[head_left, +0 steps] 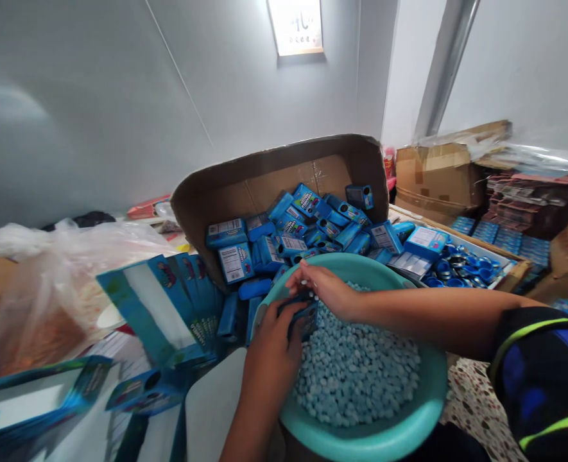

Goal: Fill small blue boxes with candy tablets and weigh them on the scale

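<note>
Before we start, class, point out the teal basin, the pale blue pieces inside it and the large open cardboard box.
Teal basin (361, 444): head view, near side.
Pale blue pieces (361, 375): head view, middle of the pile.
Cardboard box (278, 179): head view, inner back wall.

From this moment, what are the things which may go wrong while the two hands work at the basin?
Small pieces could miss the box and fall, since some show loose at the fingers of the right hand; most would probably drop back into the basin.
The box might tip and spill, as the left hand holds it at the basin's edge.
Stray pieces may land among the blue boxes just beyond the rim.
</note>
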Demonstrator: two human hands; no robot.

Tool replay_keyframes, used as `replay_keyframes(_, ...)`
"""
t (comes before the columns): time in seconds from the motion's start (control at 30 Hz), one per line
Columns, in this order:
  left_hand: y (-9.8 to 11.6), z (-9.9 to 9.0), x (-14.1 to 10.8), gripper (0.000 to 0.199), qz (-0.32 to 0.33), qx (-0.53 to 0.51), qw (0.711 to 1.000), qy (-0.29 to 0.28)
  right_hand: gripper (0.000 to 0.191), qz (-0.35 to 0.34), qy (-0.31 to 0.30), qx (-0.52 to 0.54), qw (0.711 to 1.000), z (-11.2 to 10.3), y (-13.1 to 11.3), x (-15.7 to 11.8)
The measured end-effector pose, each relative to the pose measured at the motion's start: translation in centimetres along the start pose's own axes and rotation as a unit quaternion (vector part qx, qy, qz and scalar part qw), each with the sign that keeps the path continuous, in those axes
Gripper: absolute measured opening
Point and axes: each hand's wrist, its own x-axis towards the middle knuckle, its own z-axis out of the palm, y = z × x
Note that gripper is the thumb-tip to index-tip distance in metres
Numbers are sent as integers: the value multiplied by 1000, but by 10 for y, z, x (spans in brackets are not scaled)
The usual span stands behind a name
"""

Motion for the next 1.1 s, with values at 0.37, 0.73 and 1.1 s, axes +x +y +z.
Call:
replay_keyframes(0.37,3,-2,1,28,-9,-21,1000,10,52,-21,-58,-55,997,1,-9,-6)
replay_keyframes(0.73,10,-6,0,22,-51,-50,997,34,38,-52,-15,-95,994,1,-9,-10)
replay_keyframes(1.1,11,-6,1,16,-73,-36,996,46,15,-43,-41,-318,946,-37,-9,12)
